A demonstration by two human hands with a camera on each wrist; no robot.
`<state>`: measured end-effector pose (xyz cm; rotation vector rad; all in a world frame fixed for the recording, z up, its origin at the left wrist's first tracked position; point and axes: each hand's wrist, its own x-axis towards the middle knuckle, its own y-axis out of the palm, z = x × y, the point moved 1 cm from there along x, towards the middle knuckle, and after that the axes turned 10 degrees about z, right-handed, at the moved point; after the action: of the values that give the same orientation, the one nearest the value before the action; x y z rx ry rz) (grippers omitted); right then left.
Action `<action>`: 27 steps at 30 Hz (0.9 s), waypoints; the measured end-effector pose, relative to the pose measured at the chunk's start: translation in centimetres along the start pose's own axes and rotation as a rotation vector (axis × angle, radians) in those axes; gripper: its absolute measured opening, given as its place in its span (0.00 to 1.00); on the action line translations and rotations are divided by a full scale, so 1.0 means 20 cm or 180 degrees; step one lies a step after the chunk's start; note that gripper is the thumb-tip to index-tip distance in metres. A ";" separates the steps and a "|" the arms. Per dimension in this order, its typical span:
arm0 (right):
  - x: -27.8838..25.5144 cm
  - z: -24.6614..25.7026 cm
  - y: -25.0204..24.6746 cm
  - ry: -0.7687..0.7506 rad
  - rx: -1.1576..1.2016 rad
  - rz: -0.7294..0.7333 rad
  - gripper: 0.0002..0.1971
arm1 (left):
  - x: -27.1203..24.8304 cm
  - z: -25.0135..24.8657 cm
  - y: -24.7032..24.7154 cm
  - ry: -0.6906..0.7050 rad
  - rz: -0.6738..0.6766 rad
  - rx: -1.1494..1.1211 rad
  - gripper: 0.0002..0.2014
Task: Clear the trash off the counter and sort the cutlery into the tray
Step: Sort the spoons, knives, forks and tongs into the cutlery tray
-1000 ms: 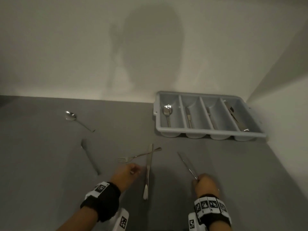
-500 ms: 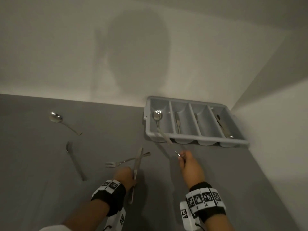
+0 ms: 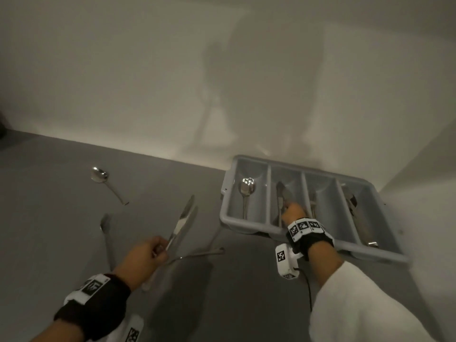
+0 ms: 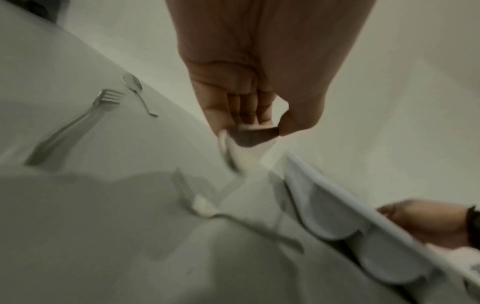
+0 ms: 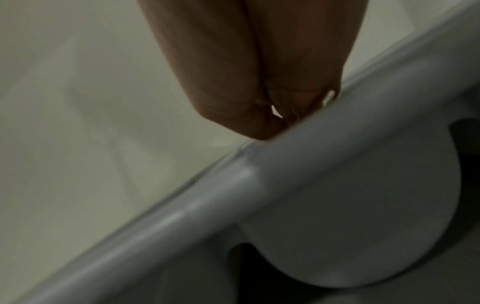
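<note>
A kitchen-like corner is indicated, though no appliance is seen: a plain grey counter (image 3: 61,243) is set into the angle of two bare off-white walls (image 3: 123,82). A grey four-compartment cutlery tray (image 3: 223,211) is placed at the back of the counter, with a spoon (image 3: 246,191) laid in its leftmost slot. More cutlery, a spoon (image 3: 103,180) and forks (image 3: 107,235), is scattered on the counter under dim light.
</note>
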<state>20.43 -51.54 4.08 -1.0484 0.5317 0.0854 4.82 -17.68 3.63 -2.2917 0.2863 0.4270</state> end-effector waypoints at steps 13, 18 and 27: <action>0.07 -0.16 -0.02 -0.0790 0.0023 0.0168 0.16 | 0.52 -0.97 0.30 0.1000 -0.0087 -0.1108 0.10; -0.25 -0.40 -0.04 -0.1471 0.0612 -0.0877 0.11 | 0.78 -1.22 0.61 0.0888 0.0434 -0.0813 0.14; -0.43 -0.81 0.10 -0.0956 0.0643 -0.1318 0.15 | 1.01 -1.32 0.90 0.0116 0.1164 0.0402 0.18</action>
<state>6.26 -62.58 0.22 -0.9085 0.0436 -0.1719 23.03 -50.63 0.99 -2.1259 0.7361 0.5340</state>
